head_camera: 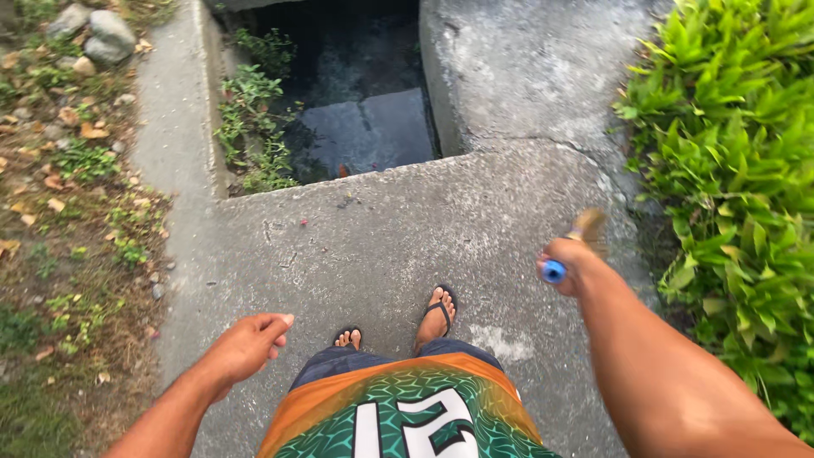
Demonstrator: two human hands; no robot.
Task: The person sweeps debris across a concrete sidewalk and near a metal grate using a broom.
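- Two hands show. The right hand point(566, 265) is closed around one tool with a blue handle end point(553, 271); its tan, blurred head point(590, 229) sticks out past the fist, over the right part of the concrete slab point(381, 246).
- The left hand point(248, 343) holds nothing, its fingers loosely curled, low near the slab's left edge.
- Two feet in dark flip-flops point(439, 314) stand on the slab's near part, below dark shorts and a green-and-orange shirt point(407, 407).
- One open drain channel point(360, 102) runs off from the slab's far edge; it holds dark water, with weeds point(254, 119) growing along its left wall.
- A leafy green bush point(738, 170) crowds the slab's right edge.
- Dry leaves, grass and a few stones point(97, 34) lie past the left edge.
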